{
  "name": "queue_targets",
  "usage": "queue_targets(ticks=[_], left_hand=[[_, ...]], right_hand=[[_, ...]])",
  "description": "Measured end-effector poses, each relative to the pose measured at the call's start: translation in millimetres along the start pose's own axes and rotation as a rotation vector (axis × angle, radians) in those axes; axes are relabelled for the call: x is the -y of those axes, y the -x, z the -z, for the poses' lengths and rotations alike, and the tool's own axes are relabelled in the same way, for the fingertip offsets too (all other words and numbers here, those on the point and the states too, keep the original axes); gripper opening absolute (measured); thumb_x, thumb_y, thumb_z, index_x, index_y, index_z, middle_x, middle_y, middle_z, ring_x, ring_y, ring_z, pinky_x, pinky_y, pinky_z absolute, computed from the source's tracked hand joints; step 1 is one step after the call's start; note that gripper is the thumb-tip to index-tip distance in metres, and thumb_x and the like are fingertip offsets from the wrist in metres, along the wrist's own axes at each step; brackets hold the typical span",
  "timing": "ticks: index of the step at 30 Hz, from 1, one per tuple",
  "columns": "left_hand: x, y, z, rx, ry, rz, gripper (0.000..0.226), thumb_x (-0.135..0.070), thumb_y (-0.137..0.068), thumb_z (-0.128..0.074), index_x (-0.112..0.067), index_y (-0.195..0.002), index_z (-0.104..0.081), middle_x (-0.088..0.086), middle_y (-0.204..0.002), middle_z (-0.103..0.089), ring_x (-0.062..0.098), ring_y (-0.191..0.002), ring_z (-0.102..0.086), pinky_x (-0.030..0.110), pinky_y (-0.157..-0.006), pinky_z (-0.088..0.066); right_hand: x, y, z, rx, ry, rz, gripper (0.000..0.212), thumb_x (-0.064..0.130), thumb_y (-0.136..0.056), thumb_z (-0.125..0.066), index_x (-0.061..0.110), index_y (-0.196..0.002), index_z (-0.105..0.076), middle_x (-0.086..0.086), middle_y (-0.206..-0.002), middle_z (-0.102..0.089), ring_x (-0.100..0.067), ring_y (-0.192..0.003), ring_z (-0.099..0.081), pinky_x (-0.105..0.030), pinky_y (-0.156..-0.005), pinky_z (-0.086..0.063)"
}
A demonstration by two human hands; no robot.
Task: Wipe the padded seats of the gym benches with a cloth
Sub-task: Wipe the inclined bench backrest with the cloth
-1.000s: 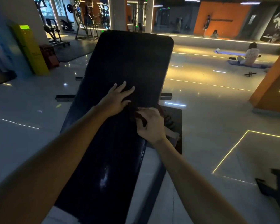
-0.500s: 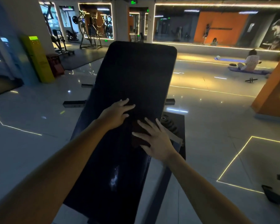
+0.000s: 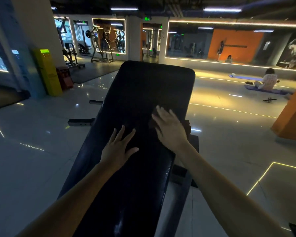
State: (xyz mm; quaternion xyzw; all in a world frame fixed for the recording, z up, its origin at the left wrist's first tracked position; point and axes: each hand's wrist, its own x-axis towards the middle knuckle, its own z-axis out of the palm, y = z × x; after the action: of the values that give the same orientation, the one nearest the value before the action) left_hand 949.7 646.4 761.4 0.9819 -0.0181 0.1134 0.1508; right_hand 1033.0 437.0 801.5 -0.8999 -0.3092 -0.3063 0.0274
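Observation:
A long black padded bench [image 3: 143, 86] runs away from me through the middle of the head view. My left hand [image 3: 117, 149] rests flat on the pad with its fingers spread. My right hand [image 3: 169, 129] presses a dark brown cloth [image 3: 187, 127] onto the pad near its right edge, fingers straight. Most of the cloth is hidden under that hand; a crumpled part shows at the bench's right side.
Glossy tiled floor surrounds the bench, whose metal base bar [image 3: 80, 121] sticks out to the left. A yellow kiosk [image 3: 47, 71] and weight machines [image 3: 101, 47] stand at the back left. A person sits on a mat [image 3: 268, 81] at the right, beside an orange pillar [image 3: 292, 117].
My right hand has slid the cloth farther up the pad, going from curled around it to flat on it. My left hand has stayed flat on the pad. The camera has tilted upward.

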Motion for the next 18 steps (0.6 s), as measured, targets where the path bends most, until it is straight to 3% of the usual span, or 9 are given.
queue_targets(ticks=[3,7,9,12,15,18], left_hand=[[1.5,0.9,0.4,0.008,-0.019,-0.010,0.077,-0.071,-0.086,-0.034,-0.044,-0.154,-0.008,-0.008,-0.164,0.007,0.021,-0.151,0.007,0.047,-0.107,-0.043],[-2.3,4.3,2.9,0.011,-0.035,-0.022,0.077,-0.067,-0.091,-0.035,-0.041,-0.155,-0.002,-0.010,-0.162,0.014,0.016,-0.150,0.013,0.038,-0.109,-0.039],[-4.7,6.1,5.1,0.018,-0.015,-0.022,0.083,-0.076,-0.084,-0.024,-0.042,-0.154,0.004,-0.013,-0.160,0.017,0.014,-0.149,0.016,0.035,-0.111,-0.035],[-8.9,6.1,7.5,0.011,-0.024,-0.022,0.090,-0.083,-0.075,-0.011,-0.043,-0.152,0.010,-0.015,-0.158,0.022,0.011,-0.148,0.019,0.032,-0.111,-0.035],[-13.1,3.9,11.1,0.027,-0.023,-0.007,0.095,-0.082,-0.067,-0.008,-0.044,-0.152,0.010,-0.017,-0.155,0.025,0.011,-0.147,0.021,0.029,-0.111,-0.035],[-10.4,0.6,11.8,0.039,-0.038,-0.019,0.094,-0.083,-0.066,-0.009,-0.047,-0.150,0.011,-0.018,-0.154,0.027,0.012,-0.147,0.021,0.024,-0.107,-0.038]], right_hand=[[27.9,13.7,-10.7,0.167,-0.108,0.301,0.053,0.018,-0.088,-0.063,0.007,-0.140,-0.053,-0.019,-0.156,-0.033,-0.032,-0.142,-0.038,-0.043,-0.119,-0.019],[30.5,14.3,-17.1,0.147,-0.088,0.403,0.057,0.008,-0.080,-0.065,0.006,-0.136,-0.056,-0.020,-0.153,-0.038,-0.031,-0.142,-0.039,-0.043,-0.117,-0.028],[18.8,-1.3,-13.1,0.131,-0.033,0.334,0.062,0.004,-0.081,-0.063,0.007,-0.142,-0.051,-0.020,-0.156,-0.032,-0.031,-0.146,-0.031,-0.041,-0.118,-0.019],[-9.6,-44.3,-2.2,0.102,0.018,0.193,0.063,0.007,-0.095,-0.050,0.011,-0.154,-0.030,-0.016,-0.164,-0.007,-0.028,-0.153,-0.004,-0.039,-0.121,0.000],[-52.4,-94.0,21.5,0.013,0.115,-0.042,0.063,0.014,-0.099,-0.046,0.012,-0.156,-0.021,-0.014,-0.165,0.000,-0.028,-0.153,0.002,-0.039,-0.123,0.001],[-93.5,-131.6,38.4,-0.087,0.089,-0.270,0.057,0.015,-0.100,-0.046,0.009,-0.154,-0.029,-0.015,-0.165,-0.008,-0.030,-0.152,-0.004,-0.039,-0.122,-0.004]])
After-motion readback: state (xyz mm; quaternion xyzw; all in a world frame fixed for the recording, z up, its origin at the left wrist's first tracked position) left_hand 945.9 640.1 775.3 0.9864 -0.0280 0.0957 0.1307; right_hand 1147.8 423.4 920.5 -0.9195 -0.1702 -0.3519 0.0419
